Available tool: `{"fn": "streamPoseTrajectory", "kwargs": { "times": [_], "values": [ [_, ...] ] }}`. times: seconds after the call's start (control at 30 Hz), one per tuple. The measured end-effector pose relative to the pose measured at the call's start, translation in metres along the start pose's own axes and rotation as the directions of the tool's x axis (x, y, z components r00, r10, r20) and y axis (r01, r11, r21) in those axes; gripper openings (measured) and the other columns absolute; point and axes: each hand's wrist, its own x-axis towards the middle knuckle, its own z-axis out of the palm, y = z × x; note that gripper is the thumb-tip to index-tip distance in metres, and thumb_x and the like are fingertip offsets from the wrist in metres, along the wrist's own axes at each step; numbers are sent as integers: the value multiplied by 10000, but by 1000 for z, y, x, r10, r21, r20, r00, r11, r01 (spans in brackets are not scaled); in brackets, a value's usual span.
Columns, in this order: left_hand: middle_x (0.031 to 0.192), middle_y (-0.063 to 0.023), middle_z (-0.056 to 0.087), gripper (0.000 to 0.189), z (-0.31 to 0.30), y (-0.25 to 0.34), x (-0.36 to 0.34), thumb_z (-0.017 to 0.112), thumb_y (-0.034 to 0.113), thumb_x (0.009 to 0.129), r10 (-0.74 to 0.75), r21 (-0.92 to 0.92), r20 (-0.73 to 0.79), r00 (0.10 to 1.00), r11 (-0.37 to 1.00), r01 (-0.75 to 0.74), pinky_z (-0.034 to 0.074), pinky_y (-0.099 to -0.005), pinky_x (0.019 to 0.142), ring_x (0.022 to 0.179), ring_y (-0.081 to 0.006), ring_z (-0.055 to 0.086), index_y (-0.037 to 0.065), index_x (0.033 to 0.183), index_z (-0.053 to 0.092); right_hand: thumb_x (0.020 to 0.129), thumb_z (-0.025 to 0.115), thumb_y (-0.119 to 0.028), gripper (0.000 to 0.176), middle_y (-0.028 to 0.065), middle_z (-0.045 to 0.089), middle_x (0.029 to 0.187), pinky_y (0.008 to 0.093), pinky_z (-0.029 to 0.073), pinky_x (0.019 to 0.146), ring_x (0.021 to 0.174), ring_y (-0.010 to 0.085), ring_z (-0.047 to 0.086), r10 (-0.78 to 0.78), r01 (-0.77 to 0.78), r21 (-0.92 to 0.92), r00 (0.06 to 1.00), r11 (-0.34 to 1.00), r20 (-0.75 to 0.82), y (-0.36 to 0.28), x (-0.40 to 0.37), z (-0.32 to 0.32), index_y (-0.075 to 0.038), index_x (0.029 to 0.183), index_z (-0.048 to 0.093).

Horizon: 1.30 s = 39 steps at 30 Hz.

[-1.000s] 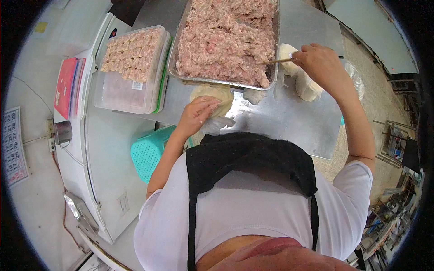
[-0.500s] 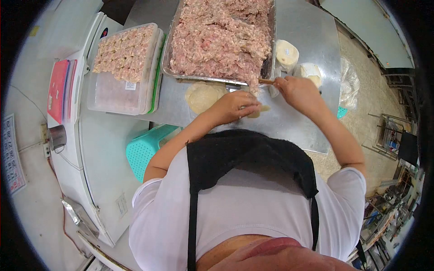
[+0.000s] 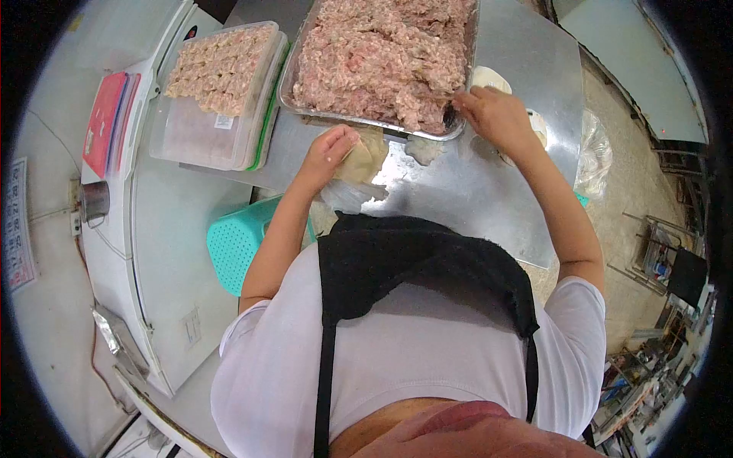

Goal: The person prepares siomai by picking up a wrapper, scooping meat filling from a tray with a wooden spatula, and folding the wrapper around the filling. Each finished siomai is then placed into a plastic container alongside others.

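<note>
The person's left hand [image 3: 330,149] lies palm down on the left edge of a stack of pale round dough wrappers [image 3: 368,156]. Its fingers are together and only loosely bent, touching the top sheet without closing round it. The stack sits on the bare steel tabletop [image 3: 473,191], just in front of the near rim of a large rectangular metal tray [image 3: 359,120] heaped with pink minced meat [image 3: 382,53].

The right hand [image 3: 492,114] is at the tray's near right corner, knuckles up and fingertips curled in against the rim where the mince ends. Its fingers hide the palm side, so I cannot tell whether it pinches anything.

A round white pack of wrappers [image 3: 489,76] shows just beyond this hand, against the tray's right side.

Left of the tray, almost touching it, stands a clear plastic box with a green-edged lid [image 3: 195,141], its far half filled with rows of folded dumplings [image 3: 221,69]. A crumpled clear plastic bag [image 3: 347,195] lies at the table's near edge, between the wrappers and the black apron [image 3: 420,267].

The widest open steel stretches from the right forearm to the table's right and near edges. A turquoise perforated plastic stool [image 3: 237,244] stands below the left elbow.
</note>
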Motion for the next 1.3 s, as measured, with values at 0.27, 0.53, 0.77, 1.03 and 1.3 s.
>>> {"fn": "streamPoseTrajectory", "kwargs": {
  "times": [0.27,0.53,0.77,1.03,1.3],
  "values": [
    [961,-35,637,301,24,2,-9,519,282,956,25,79,64,998,996,-30,442,-259,831,908,-115,574,25,1067,629,925,508,-271,220,109,649,786,441,493,601,708,314,636,145,-170,88,962,982,230,-46,-11,12,-99,921,646],
    [1077,-125,652,312,53,28,21,494,239,955,271,60,75,960,959,-276,451,-290,871,973,-181,608,14,1128,625,933,496,-315,313,196,653,803,452,494,685,761,379,632,250,-361,346,912,866,325,-57,-8,5,-49,918,659],
    [1087,-100,654,335,-11,74,-10,501,218,939,127,-676,302,945,728,118,476,-303,872,998,-172,610,-43,1114,618,940,523,-303,313,198,658,846,369,479,716,793,332,646,414,-523,485,852,701,319,-47,3,1,-41,1049,655],
    [986,-145,647,255,-33,32,-6,613,226,862,504,615,200,840,603,-508,476,-382,822,921,-332,610,17,1004,645,912,536,-305,260,120,643,824,414,493,677,794,321,627,364,-354,118,929,928,-69,-48,49,-20,-101,985,679],
    [915,-132,647,190,-60,13,-13,611,146,871,131,-31,138,982,991,-128,470,-305,784,884,-281,623,8,1000,630,898,570,-307,255,91,632,801,395,492,607,709,294,615,85,-73,-136,992,988,88,-37,47,-28,-81,815,655]
  ]
}}
